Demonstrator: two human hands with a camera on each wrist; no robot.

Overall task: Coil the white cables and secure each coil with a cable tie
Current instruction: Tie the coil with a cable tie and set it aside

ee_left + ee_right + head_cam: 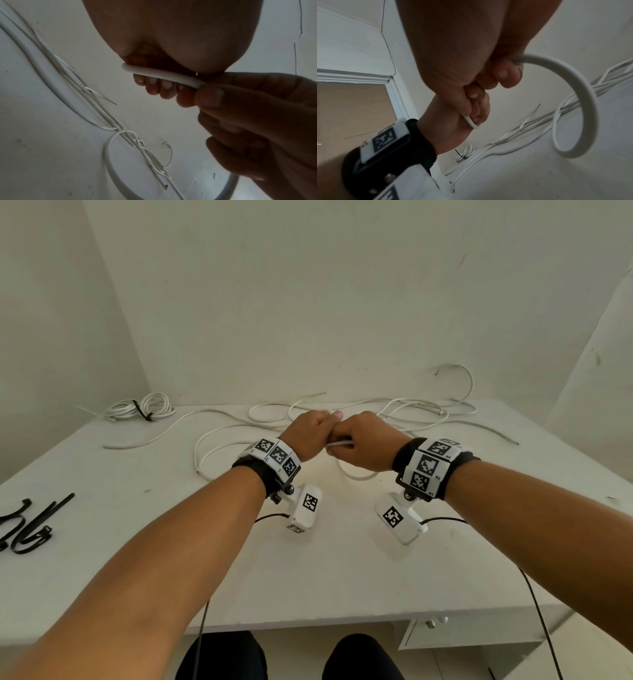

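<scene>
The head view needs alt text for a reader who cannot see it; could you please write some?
Two bare hands, left hand and right hand, meet over a white table, both gripping one white cable. Loose white cables sprawl behind them, a tied coil lies far left, and black cable ties lie at the near left edge.

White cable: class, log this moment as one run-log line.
left hand: grips white cable | right hand: grips same cable | tied coil: far left, done | cable ties: untouched
</scene>
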